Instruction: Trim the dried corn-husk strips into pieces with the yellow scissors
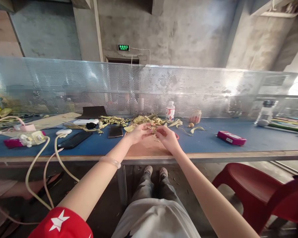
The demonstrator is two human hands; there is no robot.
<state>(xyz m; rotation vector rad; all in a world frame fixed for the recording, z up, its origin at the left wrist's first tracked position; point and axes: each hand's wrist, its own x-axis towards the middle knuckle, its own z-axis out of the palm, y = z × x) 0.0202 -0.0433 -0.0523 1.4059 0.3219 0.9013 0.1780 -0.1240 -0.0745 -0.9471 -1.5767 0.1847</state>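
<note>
My left hand (139, 133) and my right hand (167, 137) meet over a brown board (144, 148) at the table's front edge. Between their fingertips is a small yellowish piece of dried husk (153, 128), its details too small to make out. Fingers on both sides are pinched together. Just behind them lies a pile of dried husks (146, 119), pale yellow and crumpled. Loose husk strips (175, 123) stick out to the right. Part of a red-orange loop (176, 136) shows beside my right hand; the rest is hidden.
On the blue table (203, 145) stand a white-and-red bottle (170, 111), a jar (195, 116) and a clear flask (265, 114). A magenta box (231, 138) lies right. Leftward are a black phone (74, 140), cables (37, 162) and a power strip (27, 138). A red chair (253, 185) stands right.
</note>
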